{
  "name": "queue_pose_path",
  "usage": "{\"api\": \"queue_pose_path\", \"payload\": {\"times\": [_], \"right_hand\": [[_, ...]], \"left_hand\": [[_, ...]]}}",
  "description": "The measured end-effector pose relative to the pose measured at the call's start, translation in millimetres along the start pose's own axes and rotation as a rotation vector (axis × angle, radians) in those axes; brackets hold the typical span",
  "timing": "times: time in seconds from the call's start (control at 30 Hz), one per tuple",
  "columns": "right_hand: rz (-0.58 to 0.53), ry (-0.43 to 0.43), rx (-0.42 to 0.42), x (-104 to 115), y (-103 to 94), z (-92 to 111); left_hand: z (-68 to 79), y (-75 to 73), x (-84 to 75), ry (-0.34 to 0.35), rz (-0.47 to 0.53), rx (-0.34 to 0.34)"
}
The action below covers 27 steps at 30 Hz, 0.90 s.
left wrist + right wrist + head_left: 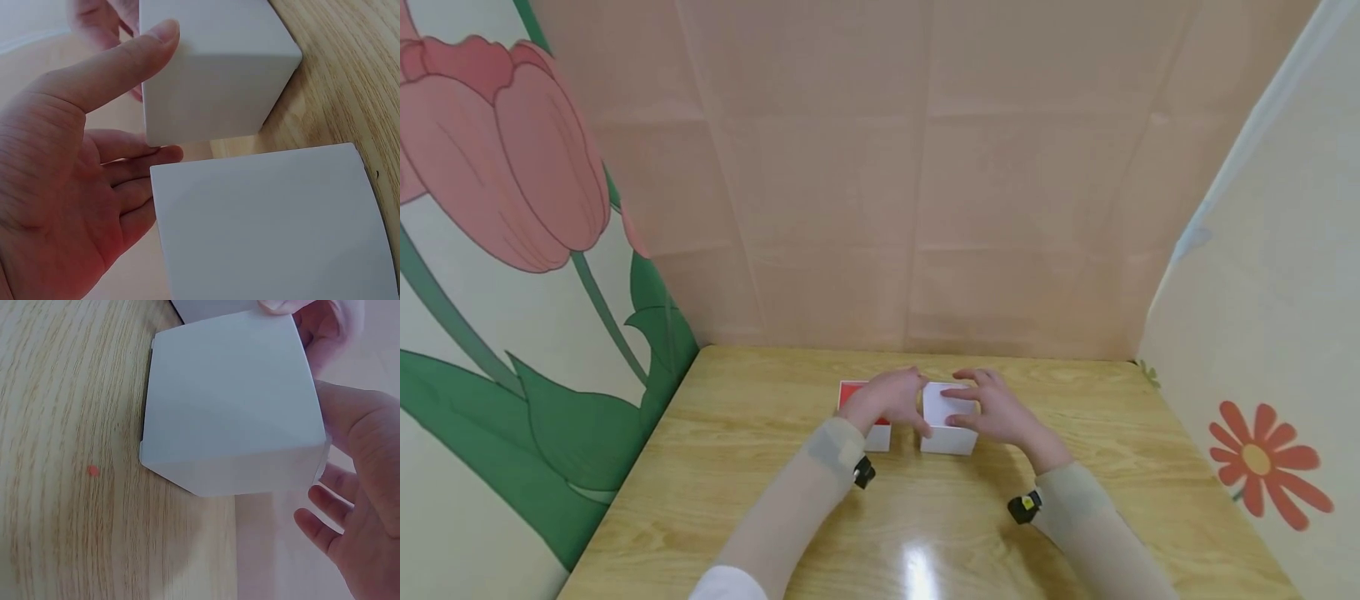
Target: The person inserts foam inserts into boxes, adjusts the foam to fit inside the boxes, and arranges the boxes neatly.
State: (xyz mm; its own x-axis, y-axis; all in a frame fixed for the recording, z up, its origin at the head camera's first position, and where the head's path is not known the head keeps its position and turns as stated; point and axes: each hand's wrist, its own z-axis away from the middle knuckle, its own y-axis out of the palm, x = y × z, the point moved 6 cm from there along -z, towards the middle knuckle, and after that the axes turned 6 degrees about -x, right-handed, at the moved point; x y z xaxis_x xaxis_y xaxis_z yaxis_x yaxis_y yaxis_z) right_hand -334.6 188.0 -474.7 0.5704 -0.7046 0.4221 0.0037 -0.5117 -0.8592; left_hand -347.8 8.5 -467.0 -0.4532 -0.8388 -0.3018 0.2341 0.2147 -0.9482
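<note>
Two white square boxes stand side by side on the wooden table. The left box (878,438) shows red inside its top, partly covered by my left hand (891,398). That hand reaches over to the right box (948,441). In the left wrist view its thumb (134,62) rests against that box near the upper edge, while the other fingers lie loosely extended on the far side. My right hand (996,408) is spread over the right box's white top from the right side. In the right wrist view its fingers (328,515) are apart, near the box's upper corner.
The wood-grain table (760,467) meets a plain peach cloth backdrop (925,208). Cloth panels with a printed tulip (497,158) and a printed flower (1255,460) flank it. A small red speck (93,470) marks the tabletop beside the right box.
</note>
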Motion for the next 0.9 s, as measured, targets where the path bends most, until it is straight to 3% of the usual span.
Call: {"api": "queue_pose_path", "payload": {"times": [0.27,0.47,0.9], "right_hand": [[-0.101,0.044,-0.036,-16.1,-11.3,6.7],[-0.062,0.051,-0.063,-22.6,-18.2,11.3],[0.017,0.062,-0.016,-10.2,-4.6,6.6]], "left_hand": [[-0.5,2.2,0.3,-0.02,-0.001,0.001],[1.8,1.4,1.1,-0.027,0.0,-0.001],[7.2,1.7,-0.5,0.005,-0.015,0.005]]}}
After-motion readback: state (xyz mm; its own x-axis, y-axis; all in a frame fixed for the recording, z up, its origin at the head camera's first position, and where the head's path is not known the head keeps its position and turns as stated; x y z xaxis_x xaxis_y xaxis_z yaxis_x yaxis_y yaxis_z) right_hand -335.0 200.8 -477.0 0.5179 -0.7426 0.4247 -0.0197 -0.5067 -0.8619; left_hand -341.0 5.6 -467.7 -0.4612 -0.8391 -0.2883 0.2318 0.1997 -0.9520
